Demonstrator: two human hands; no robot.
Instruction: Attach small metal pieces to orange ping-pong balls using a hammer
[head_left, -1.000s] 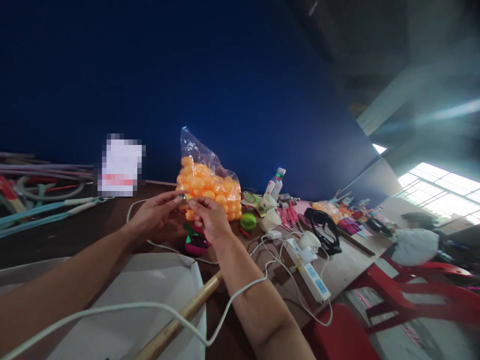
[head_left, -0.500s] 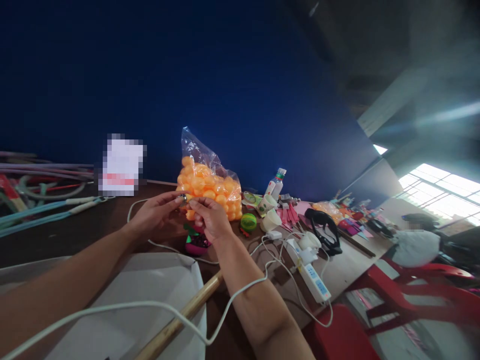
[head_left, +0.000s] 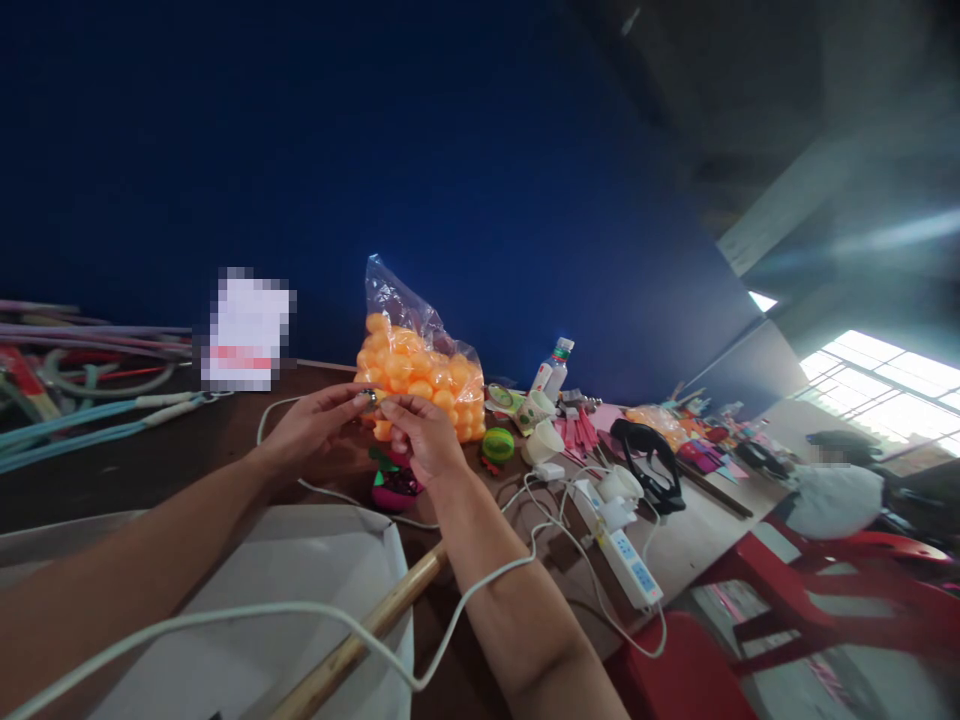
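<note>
My left hand [head_left: 324,422] and my right hand [head_left: 424,428] meet in front of a clear plastic bag of orange balls [head_left: 420,375]. A small shiny metal piece [head_left: 368,397] is pinched between my left thumb and fingers; its exact kind is too small to make out. The right thumb and forefinger are closed right beside it, and whatever they grip is hidden. Under the hands lies a dark pink pouch with green on top [head_left: 396,488]. A green striped round item [head_left: 497,444] sits to the right of my right hand.
A white box [head_left: 300,580] and a wooden stick [head_left: 375,625] are below my arms, with a white cable [head_left: 300,608] across them. To the right are a power strip [head_left: 630,568], a black headband-like strap [head_left: 652,465], bottles [head_left: 553,370] and red chairs [head_left: 682,665]. Skipping-rope-like cords [head_left: 97,425] lie left.
The hands keep the same pinched pose around the small metal piece. The whole view has shifted very slightly; nothing else visibly differs.
</note>
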